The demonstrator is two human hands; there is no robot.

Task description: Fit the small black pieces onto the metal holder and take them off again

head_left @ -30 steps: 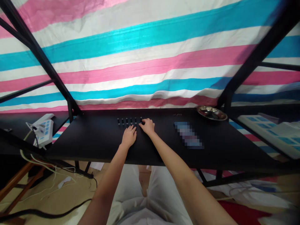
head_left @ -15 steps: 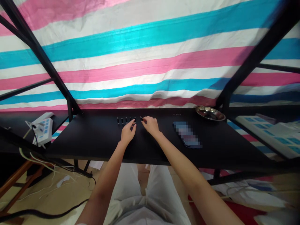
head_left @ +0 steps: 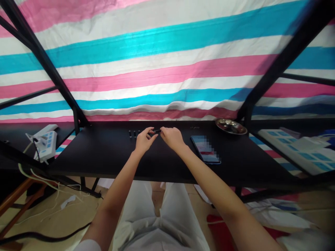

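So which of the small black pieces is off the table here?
The one held between both hands' fingertips, lying sideways in the air. The others stand upright in a row on the table, left of the left hand.

1. Honestly, nothing readable anywhere in this shot.
2. The phone (head_left: 205, 149) on the table (head_left: 104, 153), right of centre in the frame, has its screen blurred out, so no text there. There's just a reddish patch near the lower part of the screen.
3. The white power strip (head_left: 44, 143) at the left edge has blue switches, but any markings on them are too small to make out.
4. The white and blue panel (head_left: 293, 146) at the right edge is the same story: blue squares, no legible lettering.
5. The striped tarp (head_left: 167, 62) across the top of the frame carries no print at all.
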